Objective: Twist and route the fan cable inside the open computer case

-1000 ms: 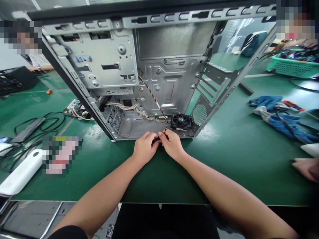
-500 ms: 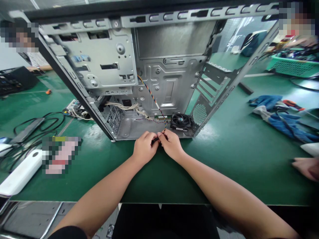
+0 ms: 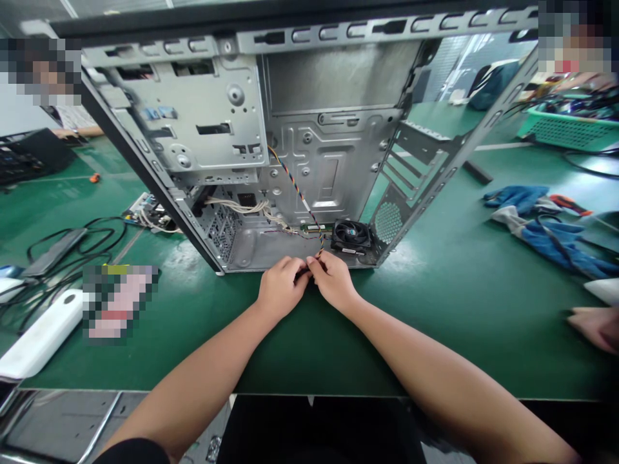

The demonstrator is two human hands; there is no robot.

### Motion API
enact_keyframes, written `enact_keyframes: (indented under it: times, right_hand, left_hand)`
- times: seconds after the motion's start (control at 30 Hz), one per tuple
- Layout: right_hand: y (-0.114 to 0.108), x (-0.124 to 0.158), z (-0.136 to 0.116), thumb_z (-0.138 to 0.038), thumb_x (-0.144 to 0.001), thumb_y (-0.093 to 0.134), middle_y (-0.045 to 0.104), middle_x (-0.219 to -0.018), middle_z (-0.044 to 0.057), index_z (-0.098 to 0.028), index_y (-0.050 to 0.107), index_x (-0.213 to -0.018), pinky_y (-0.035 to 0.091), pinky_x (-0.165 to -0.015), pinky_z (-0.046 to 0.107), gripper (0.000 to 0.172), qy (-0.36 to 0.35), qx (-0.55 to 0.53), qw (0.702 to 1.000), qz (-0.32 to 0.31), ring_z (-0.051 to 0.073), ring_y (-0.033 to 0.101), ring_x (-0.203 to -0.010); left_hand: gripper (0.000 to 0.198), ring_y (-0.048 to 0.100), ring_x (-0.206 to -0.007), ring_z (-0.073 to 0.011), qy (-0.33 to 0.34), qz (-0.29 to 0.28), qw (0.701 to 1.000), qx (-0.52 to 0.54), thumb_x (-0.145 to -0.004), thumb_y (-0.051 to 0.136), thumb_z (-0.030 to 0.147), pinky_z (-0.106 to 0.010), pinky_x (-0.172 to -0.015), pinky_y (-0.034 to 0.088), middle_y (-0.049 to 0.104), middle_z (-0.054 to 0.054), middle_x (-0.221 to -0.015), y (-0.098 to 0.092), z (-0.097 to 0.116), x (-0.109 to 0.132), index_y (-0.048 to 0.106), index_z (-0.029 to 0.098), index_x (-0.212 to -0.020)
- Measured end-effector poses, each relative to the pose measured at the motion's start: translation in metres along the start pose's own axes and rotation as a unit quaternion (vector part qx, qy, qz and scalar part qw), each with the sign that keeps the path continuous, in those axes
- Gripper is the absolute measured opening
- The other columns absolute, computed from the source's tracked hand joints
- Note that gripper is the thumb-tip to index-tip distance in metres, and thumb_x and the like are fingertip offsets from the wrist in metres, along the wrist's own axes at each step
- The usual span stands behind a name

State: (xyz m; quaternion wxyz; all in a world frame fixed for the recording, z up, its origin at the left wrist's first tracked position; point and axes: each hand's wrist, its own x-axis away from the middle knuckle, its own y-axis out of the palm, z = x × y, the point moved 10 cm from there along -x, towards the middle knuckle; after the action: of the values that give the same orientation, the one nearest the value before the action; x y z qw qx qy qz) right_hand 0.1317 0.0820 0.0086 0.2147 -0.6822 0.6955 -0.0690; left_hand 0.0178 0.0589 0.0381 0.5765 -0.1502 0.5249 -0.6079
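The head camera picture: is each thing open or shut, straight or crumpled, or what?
Silvery metal computer case: standing, near side open
Multicoloured twisted cable: nearly straight
Left hand: fingers closed on small dark item, mostly hidden
Right hand: pinching the cable
Black square fan: resting inside the case
Thin white wires: loosely bunched
Green plastic basket: filled
Blue fabric bundle: crumpled

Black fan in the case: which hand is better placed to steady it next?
Probably the right hand: it is closer to the black fan, while the left hand sits farther left. The right hand pinches the twisted cable, though, so it may need to let go first.
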Motion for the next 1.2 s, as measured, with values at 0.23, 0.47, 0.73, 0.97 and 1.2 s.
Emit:
enact_keyframes:
  times: [0.23,0.47,0.73,0.97,1.2]
  right_hand:
    - [0.0006,-0.0001,-0.0013,-0.040,-0.088,0.047,0.051,-0.060,-0.001,-0.023,0.048,-0.068,0.038,-0.053,0.027,0.027,-0.008,0.002,1.000,-0.001,0.015,0.051,-0.057]
    - [-0.0003,0.0002,-0.0009,-0.040,-0.089,0.047,0.051,-0.059,-0.002,-0.022,0.047,-0.067,0.037,-0.053,0.027,0.028,-0.007,0.002,1.000,0.004,0.014,0.050,-0.056]
    - [-0.0011,0.0003,-0.0011,-0.040,-0.088,0.047,0.050,-0.057,-0.002,-0.022,0.045,-0.065,0.035,-0.054,0.027,0.029,-0.006,0.009,1.000,0.007,0.014,0.049,-0.056]
    - [-0.0009,0.0006,-0.0027,-0.039,-0.088,0.047,0.051,-0.059,-0.002,-0.022,0.047,-0.067,0.036,-0.055,0.027,0.027,-0.010,0.008,1.000,0.004,0.014,0.050,-0.056]
    - [0.0001,0.0003,-0.0023,-0.039,-0.089,0.047,0.052,-0.060,-0.001,-0.022,0.048,-0.068,0.037,-0.055,0.026,0.027,-0.012,-0.004,1.000,0.003,0.014,0.050,-0.056]
  left_hand:
    - [0.004,0.058,-0.070,-0.0145,-0.005,-0.003,1.000,0.001,-0.085,0.059,0.024,-0.026,-0.065,0.044,0.062,-0.002,-0.082,0.0000,-0.0007,-0.0001,0.061,0.021,-0.087]
    - [0.006,0.058,-0.071,-0.0148,-0.005,-0.005,1.000,0.009,-0.088,0.057,0.024,-0.026,-0.066,0.044,0.062,-0.002,-0.083,0.0009,-0.0007,0.0004,0.061,0.020,-0.089]
    - [0.014,0.059,-0.072,-0.0152,-0.002,-0.013,1.000,0.002,-0.090,0.053,0.027,-0.026,-0.065,0.042,0.062,-0.002,-0.077,0.0015,0.0007,0.0003,0.062,0.020,-0.083]
    - [0.010,0.056,-0.068,-0.0140,-0.007,-0.001,1.000,0.003,-0.087,0.057,0.024,-0.026,-0.062,0.040,0.061,-0.001,-0.075,-0.0020,0.0011,-0.0002,0.062,0.020,-0.079]
    - [0.003,0.057,-0.069,-0.0141,-0.013,0.016,0.999,0.029,-0.084,0.059,0.023,-0.025,-0.064,0.042,0.061,-0.001,-0.077,-0.0026,-0.0009,0.0004,0.060,0.020,-0.084]
